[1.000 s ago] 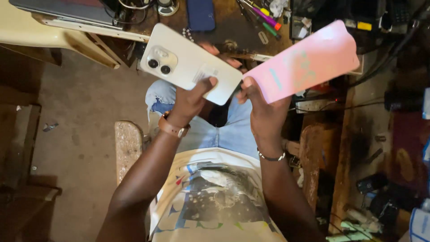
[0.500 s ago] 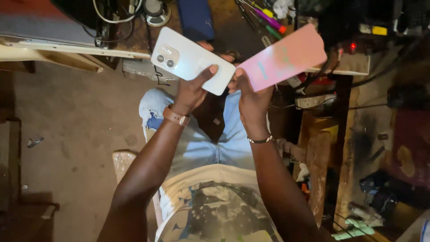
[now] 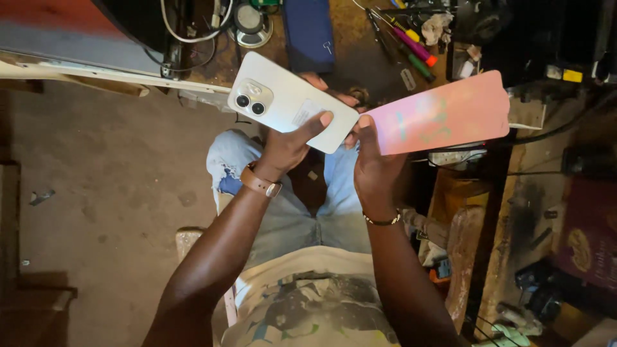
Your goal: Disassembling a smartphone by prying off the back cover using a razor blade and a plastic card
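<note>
left hand (image 3: 289, 144) clamped on white phone (image 3: 292, 101), camera side up | right hand (image 3: 376, 164) pinching pink sheet (image 3: 443, 114) by its near end | change: both raised closer to camera, still side by side (workbench (image 3: 360, 58) behind)

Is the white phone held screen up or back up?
Back up. The white phone, gripped in the left hand, shows its camera lenses and plain rear panel to the camera; the screen side is hidden.
</note>
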